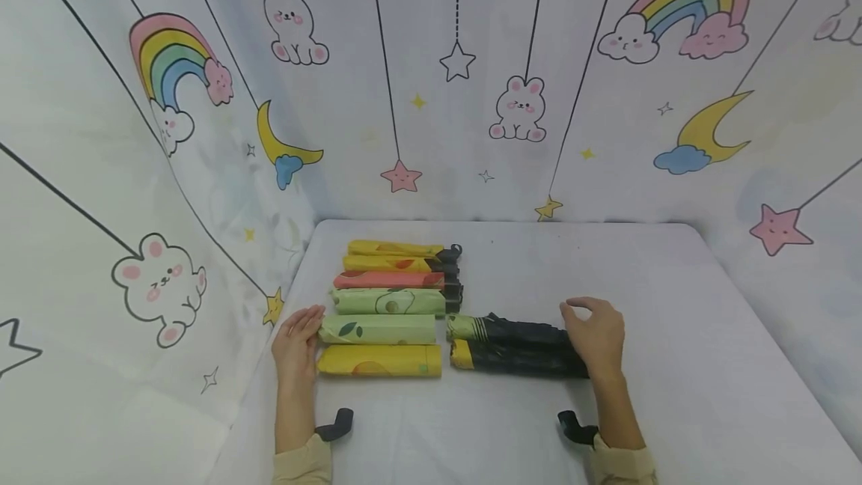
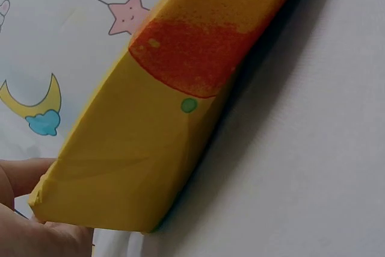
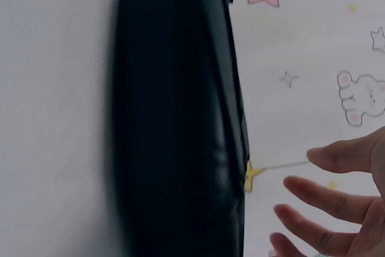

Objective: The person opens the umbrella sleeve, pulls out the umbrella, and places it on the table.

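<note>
My left hand (image 1: 298, 331) lies at the left ends of a light green sleeve (image 1: 393, 329) with leaf prints and a yellow sleeve (image 1: 377, 361), fingers fairly straight. Close up in the left wrist view, the yellow sleeve (image 2: 126, 167) partly covers that hand. To the right of the two sleeves lie two folded black umbrellas (image 1: 521, 360), one with a green patterned end and one with a yellow end. Over their right ends is my right hand (image 1: 598, 339). Its fingers (image 3: 328, 200) are spread and hold nothing in the right wrist view, beside a dark umbrella (image 3: 168, 112).
Behind the sleeves, several sleeved umbrellas lie in a stack of rows: yellow ones (image 1: 390, 249), a red one (image 1: 390, 280) and a green avocado one (image 1: 411, 302), dark ends pointing right. A white cloth covers the table (image 1: 646, 268). Printed curtains (image 1: 431, 126) stand behind and beside it.
</note>
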### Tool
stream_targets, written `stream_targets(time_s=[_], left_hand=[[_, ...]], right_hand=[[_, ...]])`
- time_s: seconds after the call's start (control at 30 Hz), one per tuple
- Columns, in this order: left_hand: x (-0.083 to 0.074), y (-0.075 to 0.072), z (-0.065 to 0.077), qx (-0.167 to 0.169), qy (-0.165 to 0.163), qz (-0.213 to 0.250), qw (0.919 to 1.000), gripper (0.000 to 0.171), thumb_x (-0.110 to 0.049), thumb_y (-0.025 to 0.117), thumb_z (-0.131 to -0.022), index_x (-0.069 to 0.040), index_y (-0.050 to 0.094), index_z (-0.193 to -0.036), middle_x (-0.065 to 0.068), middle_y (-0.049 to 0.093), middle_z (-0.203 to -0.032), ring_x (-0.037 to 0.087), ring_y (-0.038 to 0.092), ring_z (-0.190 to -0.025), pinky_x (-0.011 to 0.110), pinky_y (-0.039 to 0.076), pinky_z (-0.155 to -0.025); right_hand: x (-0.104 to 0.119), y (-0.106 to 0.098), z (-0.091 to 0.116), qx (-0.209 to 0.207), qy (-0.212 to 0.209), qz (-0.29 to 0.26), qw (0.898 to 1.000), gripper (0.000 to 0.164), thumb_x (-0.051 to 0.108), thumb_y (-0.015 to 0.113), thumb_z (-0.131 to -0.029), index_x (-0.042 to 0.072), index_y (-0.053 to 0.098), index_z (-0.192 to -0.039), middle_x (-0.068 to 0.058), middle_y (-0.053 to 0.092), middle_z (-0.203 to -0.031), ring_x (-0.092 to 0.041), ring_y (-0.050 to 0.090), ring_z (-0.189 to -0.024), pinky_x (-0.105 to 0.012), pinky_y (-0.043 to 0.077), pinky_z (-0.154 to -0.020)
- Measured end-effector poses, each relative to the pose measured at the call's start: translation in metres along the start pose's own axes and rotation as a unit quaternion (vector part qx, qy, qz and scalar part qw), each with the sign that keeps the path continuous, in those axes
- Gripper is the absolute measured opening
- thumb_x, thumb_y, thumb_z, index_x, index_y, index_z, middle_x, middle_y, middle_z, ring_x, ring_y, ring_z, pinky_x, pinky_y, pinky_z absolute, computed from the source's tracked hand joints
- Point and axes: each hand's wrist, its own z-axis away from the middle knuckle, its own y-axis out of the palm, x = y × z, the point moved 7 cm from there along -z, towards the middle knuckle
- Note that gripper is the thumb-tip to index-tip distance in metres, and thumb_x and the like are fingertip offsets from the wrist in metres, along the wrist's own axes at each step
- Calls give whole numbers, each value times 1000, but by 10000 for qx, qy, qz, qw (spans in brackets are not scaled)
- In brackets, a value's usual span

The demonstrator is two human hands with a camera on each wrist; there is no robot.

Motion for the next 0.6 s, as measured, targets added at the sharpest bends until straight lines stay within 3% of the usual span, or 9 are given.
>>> stream_targets(time_s=[0.33,0.47,0.6], left_hand=[[-11,-1,-9,-35,274,-903,9955,44,3,68,-98,1,51,-138,-4,77,-112,9,73,-107,26,54,-102],[-19,2,-8,-86,413,-1101,9930,45,1,69,-98,1,51,-139,-5,76,-115,9,72,-109,31,52,-107],[-26,6,-7,-94,557,-1123,9921,40,1,70,-98,0,54,-136,0,75,-118,12,72,-110,28,54,-104]], right_hand=[[35,27,-2,566,-580,102,9967,33,26,67,-101,0,76,-119,-26,68,-129,-46,58,-128,-66,45,-107],[41,36,-2,840,-622,145,9944,34,30,66,-102,2,76,-119,-23,71,-127,-44,61,-123,-63,48,-105],[47,44,-3,1003,-769,190,9918,34,32,66,-102,3,77,-117,-20,73,-122,-41,65,-119,-61,51,-102]])
